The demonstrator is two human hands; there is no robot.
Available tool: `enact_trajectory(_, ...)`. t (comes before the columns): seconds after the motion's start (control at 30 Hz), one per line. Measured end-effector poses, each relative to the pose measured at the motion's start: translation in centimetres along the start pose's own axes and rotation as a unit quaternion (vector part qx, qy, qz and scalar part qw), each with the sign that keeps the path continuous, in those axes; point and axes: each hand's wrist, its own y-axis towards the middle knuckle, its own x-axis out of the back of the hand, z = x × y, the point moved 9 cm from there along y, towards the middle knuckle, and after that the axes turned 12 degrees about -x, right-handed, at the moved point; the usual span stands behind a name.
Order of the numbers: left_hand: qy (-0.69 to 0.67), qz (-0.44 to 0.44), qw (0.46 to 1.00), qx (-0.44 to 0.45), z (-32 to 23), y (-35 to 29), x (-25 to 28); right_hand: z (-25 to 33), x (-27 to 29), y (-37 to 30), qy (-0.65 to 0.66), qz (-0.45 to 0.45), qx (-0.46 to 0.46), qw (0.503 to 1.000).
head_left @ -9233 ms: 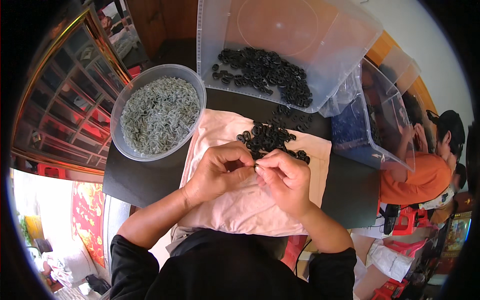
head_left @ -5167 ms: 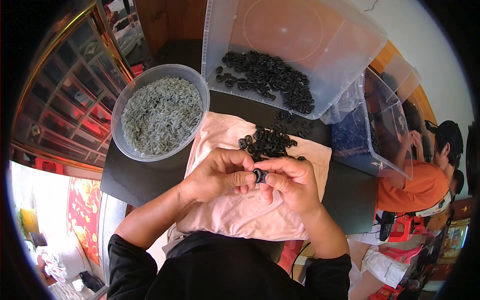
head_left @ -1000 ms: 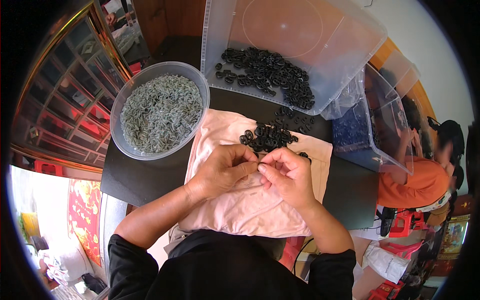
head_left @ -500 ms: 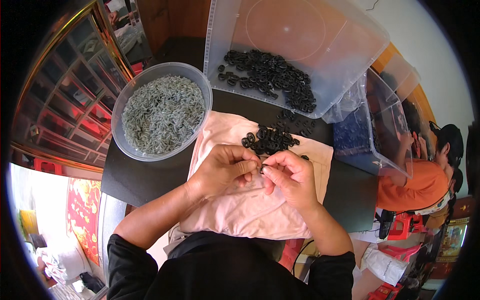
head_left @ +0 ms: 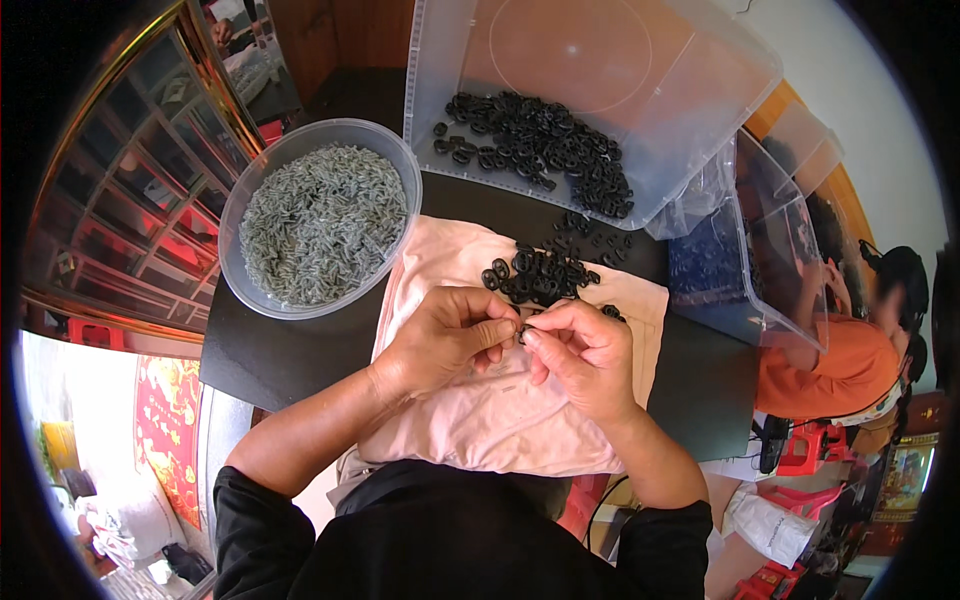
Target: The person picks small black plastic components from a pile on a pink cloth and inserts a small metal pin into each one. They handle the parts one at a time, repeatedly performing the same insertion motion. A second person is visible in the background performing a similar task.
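Observation:
Over a pale pink cloth (head_left: 480, 430), my two hands meet fingertip to fingertip. My right hand (head_left: 585, 350) pinches a small black plastic piece (head_left: 524, 336) between thumb and forefinger. Touching or almost touching it, the thumb and forefinger of my left hand (head_left: 450, 335) are pressed together; whatever they grip is too small to make out. Just beyond the fingers lies a heap of black plastic pieces (head_left: 542, 275), some with holes. To the left, a round clear tub (head_left: 232, 265) is filled with small grey metal springs (head_left: 325, 225).
A large clear bin (head_left: 690, 150) at the back holds many black pieces (head_left: 540, 140). Smaller loose black bits (head_left: 600, 245) lie on the dark table (head_left: 270, 365). Another clear bin (head_left: 790, 310) stands at the right, beside a person in an orange shirt (head_left: 840, 370).
Both hands keep their pinch at nearly the same spot, with only slight finger movement. The view has shifted a little.

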Motion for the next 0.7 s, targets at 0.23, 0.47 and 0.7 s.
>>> enact_trajectory(0.23, 0.053, -0.009, 0.998, -0.009, 0.1, -0.1, 0.1, 1.3, -0.4, -0.7, -0.154, -0.045, 0.107, 0.981)
enact_trajectory(0.47, 0.049, -0.009, 0.998, -0.025, -0.1, 0.0, 0.4, 2.1, -1.1, -0.8, -0.171, -0.055, 0.171, 0.969)
enact_trajectory(0.7, 0.057, -0.055, 0.993, -0.089, -3.3, 0.5, 0.9, 0.7, 1.8, 0.9, -0.024, -0.016, 0.019, 0.999)
